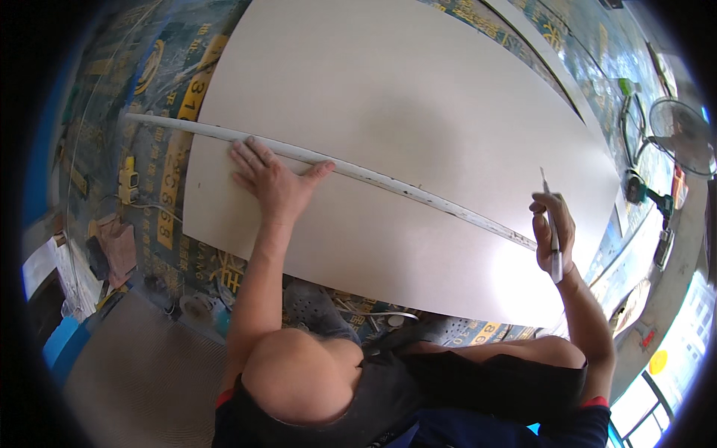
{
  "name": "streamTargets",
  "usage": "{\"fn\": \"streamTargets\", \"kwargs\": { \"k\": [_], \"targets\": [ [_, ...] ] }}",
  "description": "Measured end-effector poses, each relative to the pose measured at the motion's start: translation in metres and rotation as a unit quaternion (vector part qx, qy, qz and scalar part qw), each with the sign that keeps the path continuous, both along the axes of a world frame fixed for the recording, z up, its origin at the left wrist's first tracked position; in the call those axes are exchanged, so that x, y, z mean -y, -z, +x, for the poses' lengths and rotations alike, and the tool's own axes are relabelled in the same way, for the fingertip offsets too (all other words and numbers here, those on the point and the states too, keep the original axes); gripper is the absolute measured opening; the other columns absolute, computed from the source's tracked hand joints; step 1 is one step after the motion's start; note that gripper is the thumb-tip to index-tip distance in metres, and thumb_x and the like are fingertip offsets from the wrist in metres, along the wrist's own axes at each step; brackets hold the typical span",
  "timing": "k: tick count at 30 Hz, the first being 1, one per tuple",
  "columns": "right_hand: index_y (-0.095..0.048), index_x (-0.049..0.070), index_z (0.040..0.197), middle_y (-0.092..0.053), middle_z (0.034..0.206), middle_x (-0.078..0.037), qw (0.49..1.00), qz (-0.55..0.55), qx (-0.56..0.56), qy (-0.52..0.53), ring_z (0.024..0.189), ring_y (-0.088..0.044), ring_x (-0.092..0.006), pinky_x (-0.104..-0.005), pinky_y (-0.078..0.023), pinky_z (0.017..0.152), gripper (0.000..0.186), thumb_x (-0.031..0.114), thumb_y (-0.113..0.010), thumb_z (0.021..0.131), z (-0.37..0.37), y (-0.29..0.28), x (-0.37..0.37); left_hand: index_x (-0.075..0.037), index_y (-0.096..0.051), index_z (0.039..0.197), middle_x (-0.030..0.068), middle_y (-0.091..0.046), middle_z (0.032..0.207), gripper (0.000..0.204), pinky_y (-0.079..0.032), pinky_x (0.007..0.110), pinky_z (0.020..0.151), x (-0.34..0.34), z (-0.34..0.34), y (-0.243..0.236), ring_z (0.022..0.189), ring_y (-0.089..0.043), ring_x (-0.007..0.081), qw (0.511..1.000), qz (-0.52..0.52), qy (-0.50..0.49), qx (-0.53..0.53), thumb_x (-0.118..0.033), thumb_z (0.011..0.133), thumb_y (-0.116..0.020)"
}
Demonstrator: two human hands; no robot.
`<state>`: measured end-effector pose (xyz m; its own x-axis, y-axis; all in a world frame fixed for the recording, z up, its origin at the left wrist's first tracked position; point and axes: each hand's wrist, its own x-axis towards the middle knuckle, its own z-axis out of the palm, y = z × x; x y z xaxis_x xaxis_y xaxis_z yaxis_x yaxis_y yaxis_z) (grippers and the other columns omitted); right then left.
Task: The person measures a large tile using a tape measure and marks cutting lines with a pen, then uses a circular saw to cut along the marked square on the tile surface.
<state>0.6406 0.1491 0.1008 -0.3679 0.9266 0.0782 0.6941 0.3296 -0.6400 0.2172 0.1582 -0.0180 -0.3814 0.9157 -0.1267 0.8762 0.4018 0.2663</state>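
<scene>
A: How does the left hand (276,179) sit?
B: Spread wide, touching both the long white bar (418,196) and the big pale board (358,82) beneath it
A: And the right hand (556,231)?
B: Curled around a slim knife (556,257), tip pointing away from the body, near the bar's right end
A: Where's the board?
B: Over the dark printed floor covering (166,160), before the bent knees (299,377)

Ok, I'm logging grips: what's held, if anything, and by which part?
The right hand holds a knife-like tool by its handle; the left hand just touches the white strip.
</scene>
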Motion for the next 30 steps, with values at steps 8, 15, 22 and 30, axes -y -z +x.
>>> {"fn": "streamTargets", "kwargs": {
  "k": [8,15,22,30],
  "targets": [
    [-0.064,0.0,0.107,-0.061,0.078,-0.01,0.99,-0.119,-0.064,-0.029,0.069,-0.057,-0.017,-0.0304,-0.047,0.063,0.021,0.008,-0.057,0.089,-0.113,-0.005,-0.073,0.016,-0.008,0.145,0.0397,-0.002,0.151,0.146,-0.003,0.069,0.11,0.009,-0.007,0.012,0.145,0.004,0.0486,1.0,0.026,0.004,-0.005,-0.08,0.055,-0.071],
    [-0.065,0.003,0.11,-0.069,0.097,-0.011,0.917,-0.215,-0.328,-0.075,0.086,-0.064,-0.0176,-0.0299,-0.05,0.081,0.025,0.016,-0.063,0.089,-0.271,0.059,-0.096,0.015,-0.011,0.145,0.0384,-0.009,0.151,0.142,-0.006,0.07,0.109,-0.001,0.001,-0.002,0.144,-0.001,0.0503,0.999,0.031,-0.009,0.018,-0.073,0.054,-0.076],
    [-0.065,0.006,0.119,-0.067,0.11,-0.015,0.937,-0.2,-0.25,-0.139,0.099,-0.063,-0.0273,-0.0348,-0.049,0.089,0.031,0.014,-0.057,0.09,-0.37,0.088,-0.106,0.009,-0.007,0.148,0.0355,-0.011,0.151,0.129,-0.009,0.069,0.109,0.001,0.002,-0.004,0.144,-0.001,0.0495,0.998,0.02,-0.033,0.04,-0.051,0.062,-0.082],
    [-0.066,0.013,0.117,-0.069,0.101,-0.011,0.958,-0.107,-0.201,-0.177,0.097,-0.059,-0.0322,-0.0403,-0.049,0.087,0.032,0.022,-0.061,0.087,-0.395,0.114,-0.118,0.002,-0.002,0.151,0.0328,0.001,0.154,0.118,0.002,0.07,0.108,-0.001,0.0,-0.007,0.142,0.009,0.0524,0.995,0.012,-0.027,0.1,-0.045,0.072,-0.075]
  ]
}}
